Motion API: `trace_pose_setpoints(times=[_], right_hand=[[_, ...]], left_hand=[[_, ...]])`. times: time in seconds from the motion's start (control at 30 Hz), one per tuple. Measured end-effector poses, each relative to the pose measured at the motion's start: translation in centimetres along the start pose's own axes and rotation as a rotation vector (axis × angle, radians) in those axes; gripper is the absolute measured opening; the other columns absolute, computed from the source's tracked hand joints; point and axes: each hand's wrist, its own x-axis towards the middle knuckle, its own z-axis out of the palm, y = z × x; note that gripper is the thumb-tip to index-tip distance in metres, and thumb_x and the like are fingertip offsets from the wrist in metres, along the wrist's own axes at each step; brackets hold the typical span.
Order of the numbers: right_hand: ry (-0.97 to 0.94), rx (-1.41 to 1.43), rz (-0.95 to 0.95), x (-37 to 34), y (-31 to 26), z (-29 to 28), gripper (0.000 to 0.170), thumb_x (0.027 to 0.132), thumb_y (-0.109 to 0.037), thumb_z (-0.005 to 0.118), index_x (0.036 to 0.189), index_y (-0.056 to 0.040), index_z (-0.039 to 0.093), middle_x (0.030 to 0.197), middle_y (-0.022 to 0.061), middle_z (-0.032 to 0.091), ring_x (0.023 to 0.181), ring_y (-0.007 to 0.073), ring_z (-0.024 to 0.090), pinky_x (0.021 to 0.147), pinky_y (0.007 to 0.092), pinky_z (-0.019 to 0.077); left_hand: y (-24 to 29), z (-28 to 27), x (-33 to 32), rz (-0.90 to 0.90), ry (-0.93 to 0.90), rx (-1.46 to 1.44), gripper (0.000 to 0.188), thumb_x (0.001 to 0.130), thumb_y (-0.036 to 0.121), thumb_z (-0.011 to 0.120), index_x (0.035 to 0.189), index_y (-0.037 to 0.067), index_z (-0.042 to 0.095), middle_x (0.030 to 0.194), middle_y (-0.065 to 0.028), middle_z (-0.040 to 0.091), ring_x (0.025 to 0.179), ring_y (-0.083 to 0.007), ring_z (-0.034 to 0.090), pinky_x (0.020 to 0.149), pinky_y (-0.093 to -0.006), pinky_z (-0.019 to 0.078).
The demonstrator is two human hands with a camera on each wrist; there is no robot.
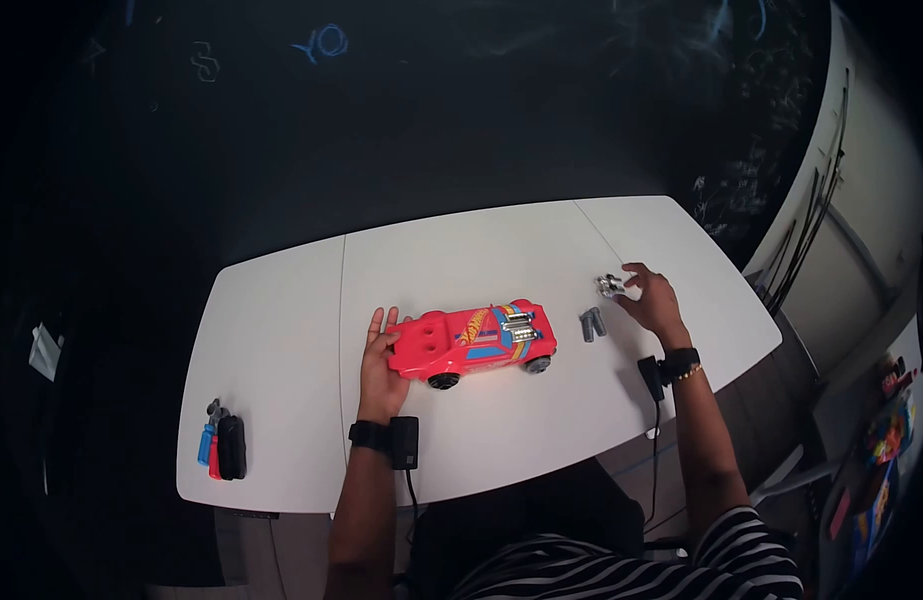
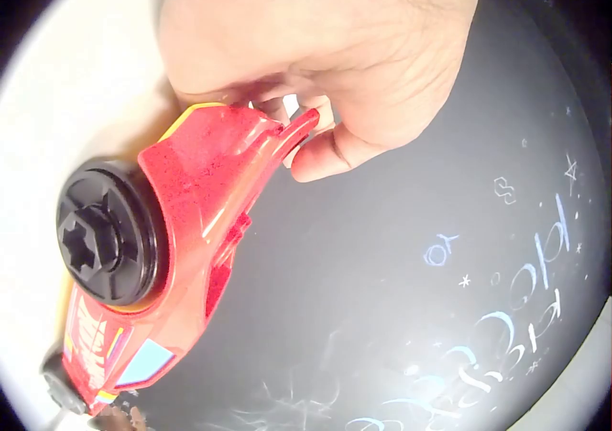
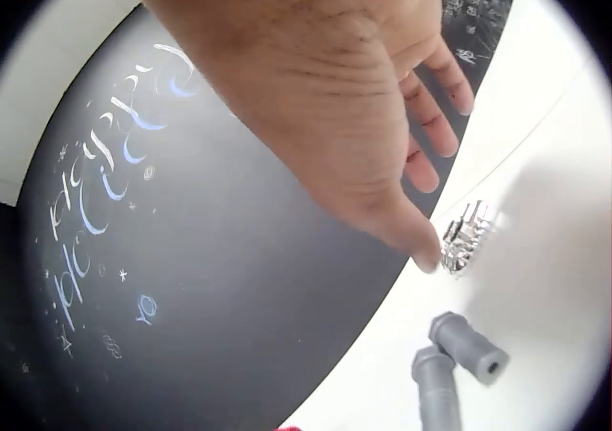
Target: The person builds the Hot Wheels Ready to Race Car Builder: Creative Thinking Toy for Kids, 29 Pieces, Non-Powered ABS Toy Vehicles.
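Observation:
A red toy car [image 1: 452,350] with black wheels, blue windows and a chrome engine block sits mid-table. My left hand [image 1: 380,382] grips its rear end, thumb over the top edge and fingers at the far side; the left wrist view shows the thumb [image 2: 325,159] hooked at the red spoiler. To the right, my right hand [image 1: 657,305] hovers over a small chrome engine piece [image 3: 466,237]. Its thumb tip is right at the piece, while the other fingers are spread and not closed round it. Two grey plastic bolts [image 3: 469,347] lie close by.
At the table's left end lie a blue-handled tool [image 1: 206,445], a red-handled tool [image 1: 215,462] and a black case [image 1: 232,447]. The white table [image 1: 282,300] stands against a dark chalkboard wall [image 1: 432,120]. A cable [image 1: 656,450] hangs from the right wrist camera.

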Motion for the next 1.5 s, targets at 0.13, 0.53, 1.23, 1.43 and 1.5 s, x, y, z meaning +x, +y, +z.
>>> trace_pose_setpoints(times=[0.13,0.53,1.23,1.43,1.5], right_hand=[[-0.158,-0.075,0.077,1.7,0.0,-0.4,0.069,0.068,-0.025,0.091,0.130,-0.0113,0.063,0.127,0.0144,0.067,0.116,0.0312,0.065,0.097,0.0413,0.0538],[-0.619,0.056,-0.013,7.7,2.9,2.7,0.061,0.084,-0.020,0.082,0.140,-0.0107,0.057,0.137,0.0127,0.062,0.130,0.0291,0.058,0.112,0.0388,0.0445],[-0.504,0.417,-0.602,0.4,-25.7,5.8,0.049,0.084,-0.032,0.082,0.124,-0.0060,0.070,0.112,0.0126,0.070,0.107,0.0301,0.069,0.097,0.0408,0.0536],[-0.544,0.335,-0.603,0.3,-25.6,6.3,0.047,0.084,-0.030,0.081,0.123,-0.0061,0.071,0.112,0.0123,0.071,0.107,0.0291,0.068,0.098,0.0394,0.0534],[-0.556,0.339,-0.600,0.3,-25.5,6.4,0.047,0.084,-0.031,0.081,0.123,-0.0062,0.071,0.113,0.0123,0.071,0.109,0.0292,0.068,0.098,0.0396,0.0533]], left_hand=[[-0.1,0.4,-0.1,-0.007,0.006,-0.013,0.069,0.094,-0.002,0.050,0.158,0.008,0.028,0.158,-0.0102,0.039,0.145,-0.0289,0.041,0.120,-0.0463,0.0389],[0.0,-0.2,0.2,0.011,0.007,-0.029,0.066,0.094,-0.002,0.049,0.156,0.007,0.030,0.155,-0.0108,0.040,0.144,-0.0298,0.042,0.120,-0.0462,0.0396],[0.0,0.0,0.2,-0.007,0.033,0.008,0.065,0.094,-0.005,0.051,0.155,0.008,0.034,0.157,-0.0108,0.040,0.142,-0.0283,0.045,0.117,-0.0440,0.0423],[-0.1,-0.2,0.5,-0.003,0.033,0.067,0.066,0.093,-0.007,0.052,0.154,0.008,0.034,0.157,-0.0112,0.039,0.142,-0.0283,0.045,0.117,-0.0432,0.0429],[0.0,-0.2,0.5,-0.008,0.019,0.082,0.070,0.094,-0.007,0.049,0.159,0.010,0.027,0.161,-0.0098,0.036,0.146,-0.0286,0.041,0.119,-0.0451,0.0400]])
